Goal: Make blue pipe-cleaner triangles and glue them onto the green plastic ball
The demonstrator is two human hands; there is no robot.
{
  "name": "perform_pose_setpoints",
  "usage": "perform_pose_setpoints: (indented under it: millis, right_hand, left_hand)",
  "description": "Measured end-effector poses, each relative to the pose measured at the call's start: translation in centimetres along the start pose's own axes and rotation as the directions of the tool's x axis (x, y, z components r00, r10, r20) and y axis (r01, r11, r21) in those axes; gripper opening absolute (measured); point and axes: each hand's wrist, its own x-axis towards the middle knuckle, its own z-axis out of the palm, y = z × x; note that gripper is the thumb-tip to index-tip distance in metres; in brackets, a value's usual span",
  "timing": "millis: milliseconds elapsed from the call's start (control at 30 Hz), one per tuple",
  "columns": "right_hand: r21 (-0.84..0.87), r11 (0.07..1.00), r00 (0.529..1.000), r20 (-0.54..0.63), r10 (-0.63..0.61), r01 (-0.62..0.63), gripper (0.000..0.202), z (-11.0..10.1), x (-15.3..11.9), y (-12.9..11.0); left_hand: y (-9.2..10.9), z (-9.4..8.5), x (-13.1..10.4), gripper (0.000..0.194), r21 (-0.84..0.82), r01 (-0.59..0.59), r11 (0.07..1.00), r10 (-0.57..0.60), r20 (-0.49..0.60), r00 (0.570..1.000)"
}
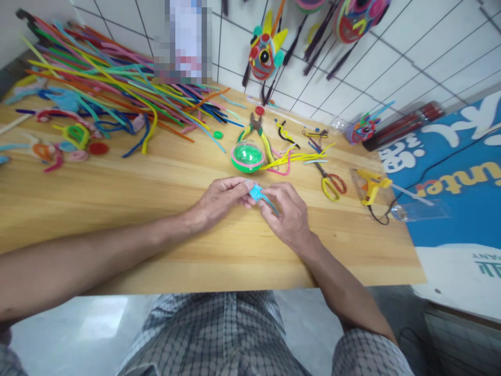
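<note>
Near the middle of the wooden table point(176, 266), a small light-blue piece of bent craft stem point(256, 193) is held between both hands. My left hand point(227, 197) pinches its left side, thumb on top. My right hand point(287, 211) has thumb and fingers closed round its right side, where a loose blue end sticks out toward the palm. Just beyond the hands sits a green ball point(247, 157) with a clear top and a pink stem around it. Green-and-yellow pliers point(256, 125) lie behind the ball.
Many coloured stems point(117, 78) are heaped at the back left, with finished shapes point(76, 137) before them. Scissors point(332, 185) and a yellow glue gun point(371, 185) with a cord lie to the right. Decorated masks point(266, 57) hang on the tiled wall. The table's front edge is close to the body.
</note>
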Motion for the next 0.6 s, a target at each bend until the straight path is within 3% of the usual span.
perform_pose_setpoints:
  millis: [267, 433, 600]
  right_hand:
    - [-0.059, 0.997, 0.997, -0.057, -0.060, 0.056, 0.022, -0.48, 0.24, 0.23]
    - [-0.223, 0.970, 0.991, -0.065, -0.115, 0.098, 0.007, -0.77, 0.00, 0.09]
    - [-0.244, 0.967, 0.994, -0.054, -0.091, 0.075, 0.005, -0.23, -0.03, -0.21]
  left_hand:
    - [0.18, 0.18, -0.18, 0.031, -0.093, 0.037, 0.995, -0.042, -0.051, 0.998]
    - [0.18, 0.17, -0.16, 0.029, -0.143, 0.039, 0.989, -0.053, -0.101, 0.993]
    - [0.06, 0.46, -0.36, 0.033, -0.161, -0.003, 0.987, -0.019, -0.131, 0.991]
